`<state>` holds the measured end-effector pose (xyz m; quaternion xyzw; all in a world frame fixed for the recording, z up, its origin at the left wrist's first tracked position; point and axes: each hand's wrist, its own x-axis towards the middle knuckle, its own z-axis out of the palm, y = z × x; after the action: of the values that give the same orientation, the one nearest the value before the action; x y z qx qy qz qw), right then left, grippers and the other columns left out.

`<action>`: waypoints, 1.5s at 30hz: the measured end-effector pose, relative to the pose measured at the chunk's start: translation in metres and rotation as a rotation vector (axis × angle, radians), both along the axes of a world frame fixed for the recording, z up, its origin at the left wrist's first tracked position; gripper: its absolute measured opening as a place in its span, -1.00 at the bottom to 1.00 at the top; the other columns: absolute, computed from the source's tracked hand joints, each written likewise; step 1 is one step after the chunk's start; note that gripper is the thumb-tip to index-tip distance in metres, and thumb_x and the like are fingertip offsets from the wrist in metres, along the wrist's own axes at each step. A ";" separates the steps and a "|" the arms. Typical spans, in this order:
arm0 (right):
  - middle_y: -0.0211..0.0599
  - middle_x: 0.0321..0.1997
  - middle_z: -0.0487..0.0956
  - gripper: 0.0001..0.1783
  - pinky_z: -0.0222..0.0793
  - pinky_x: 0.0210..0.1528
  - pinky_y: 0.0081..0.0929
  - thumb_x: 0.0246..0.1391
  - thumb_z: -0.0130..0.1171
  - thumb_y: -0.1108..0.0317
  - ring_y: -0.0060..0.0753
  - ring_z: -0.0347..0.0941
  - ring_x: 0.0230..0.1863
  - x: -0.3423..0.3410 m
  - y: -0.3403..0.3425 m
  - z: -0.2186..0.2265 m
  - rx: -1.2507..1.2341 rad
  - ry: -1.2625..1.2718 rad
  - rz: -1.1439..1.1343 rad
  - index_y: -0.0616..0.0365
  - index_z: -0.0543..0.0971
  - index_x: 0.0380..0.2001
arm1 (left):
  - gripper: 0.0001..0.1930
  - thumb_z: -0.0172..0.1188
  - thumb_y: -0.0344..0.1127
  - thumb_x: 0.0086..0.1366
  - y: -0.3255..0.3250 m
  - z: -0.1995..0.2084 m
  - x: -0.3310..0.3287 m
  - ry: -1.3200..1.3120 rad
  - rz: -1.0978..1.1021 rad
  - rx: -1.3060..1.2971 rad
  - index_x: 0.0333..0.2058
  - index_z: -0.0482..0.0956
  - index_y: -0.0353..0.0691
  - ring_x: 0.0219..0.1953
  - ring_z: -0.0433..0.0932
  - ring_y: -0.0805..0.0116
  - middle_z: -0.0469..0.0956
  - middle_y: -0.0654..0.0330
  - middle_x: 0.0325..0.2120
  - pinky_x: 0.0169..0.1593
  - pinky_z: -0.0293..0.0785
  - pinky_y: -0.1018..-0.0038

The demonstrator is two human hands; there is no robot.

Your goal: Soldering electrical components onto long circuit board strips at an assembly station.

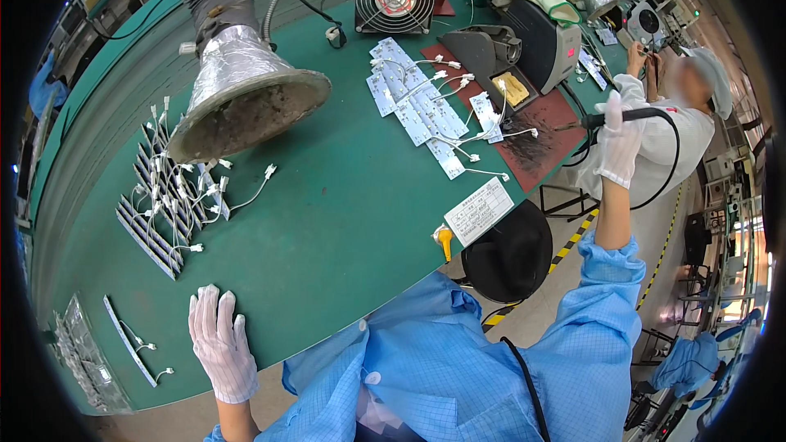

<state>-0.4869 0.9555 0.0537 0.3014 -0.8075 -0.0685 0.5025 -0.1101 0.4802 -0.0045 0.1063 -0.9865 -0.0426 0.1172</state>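
Note:
My left hand (219, 344), in a white striped glove, rests open on the green table (327, 245) near its front edge, fingers stretched and holding nothing. Close to it on the left lies a single narrow circuit-board strip (128, 340) with white wire connectors. My right hand (620, 151), gloved too, is raised past the table's right edge and closed around a soldering iron (596, 121). The iron's tip points left, above a dark-stained red mat (540, 143). White circuit boards (422, 110) with wired connectors lie left of the mat, one small board (486, 117) on it.
A foil-wrapped fume hood (246, 106) hangs over a pile of wired strips (164, 205). At the back stand a fan (395, 0) and a black soldering station (544, 41) with a yellow sponge (513, 88). A black stool (508, 254) and a co-worker (688, 131) are rightward.

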 end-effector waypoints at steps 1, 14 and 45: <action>-0.29 -0.48 0.52 -0.48 0.39 -0.51 -0.31 0.00 0.18 0.49 -0.17 0.48 -0.51 -0.006 0.005 -0.009 0.062 -0.064 -0.073 0.05 0.34 0.08 | -0.60 0.13 -0.50 0.17 0.000 0.000 0.000 -0.002 -0.004 -0.001 0.03 0.43 -0.28 0.22 0.30 -0.07 0.38 -0.05 0.10 0.32 0.15 0.03; -0.14 -0.43 0.52 -0.61 0.40 -0.53 -0.23 0.13 0.13 0.37 -0.10 0.50 -0.46 -0.034 0.069 -0.046 0.144 -0.336 -0.275 0.03 0.39 0.05 | -0.64 0.15 -0.48 0.16 0.001 0.007 -0.011 0.057 -0.033 -0.008 -0.02 0.49 -0.24 0.18 0.35 -0.08 0.42 -0.02 0.07 0.27 0.20 0.04; -0.15 -0.44 0.48 -0.50 0.29 -0.50 -0.58 0.35 -0.13 0.07 -0.47 0.37 -0.59 0.166 -0.299 -0.022 -1.110 -1.515 0.802 0.37 0.47 -0.03 | -0.41 0.31 0.04 0.10 -0.122 -0.004 -0.044 0.601 0.708 0.840 -0.12 0.46 -0.41 -0.16 0.55 0.13 0.56 -0.05 -0.28 -0.04 0.44 0.34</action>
<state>-0.3213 0.6568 0.0313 0.2382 -0.6703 0.6975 -0.0858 -0.1545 0.3587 -0.0083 0.4471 -0.7145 -0.4131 0.3449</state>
